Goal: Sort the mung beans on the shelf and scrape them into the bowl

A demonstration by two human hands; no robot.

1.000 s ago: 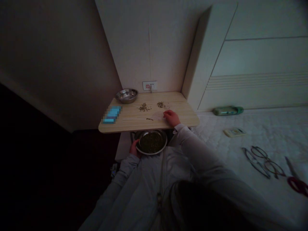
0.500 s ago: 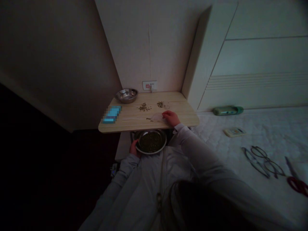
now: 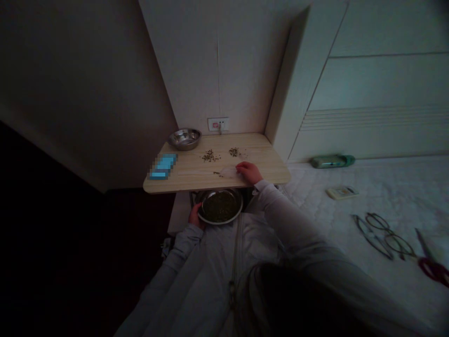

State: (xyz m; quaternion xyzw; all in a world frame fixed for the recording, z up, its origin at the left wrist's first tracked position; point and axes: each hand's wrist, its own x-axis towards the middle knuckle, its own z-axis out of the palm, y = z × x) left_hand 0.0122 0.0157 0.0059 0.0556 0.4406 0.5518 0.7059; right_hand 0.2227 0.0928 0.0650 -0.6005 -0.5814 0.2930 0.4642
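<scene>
My left hand (image 3: 195,216) is closed on the left rim of a metal bowl (image 3: 239,209), which sits at my lap just below the table edge with a dark greenish mass in it. Over the wooden table (image 3: 189,178), my right hand (image 3: 249,173) pinches the right end of a thin, pale, see-through piece (image 3: 228,172), perhaps film or paper. A few dark bits (image 3: 217,173) lie at its left end. Farther back are two loose piles of small dark bits, a left pile (image 3: 209,156) and a right pile (image 3: 234,152).
A second metal bowl (image 3: 185,139) stands at the table's back left, with a blurred-out blue screen (image 3: 163,167) in front. On the bed at right lie a green bottle-like object (image 3: 331,161), a pale remote-like item (image 3: 342,192), glasses (image 3: 389,234) and red-handled scissors (image 3: 434,270). A wall socket (image 3: 218,124) is behind.
</scene>
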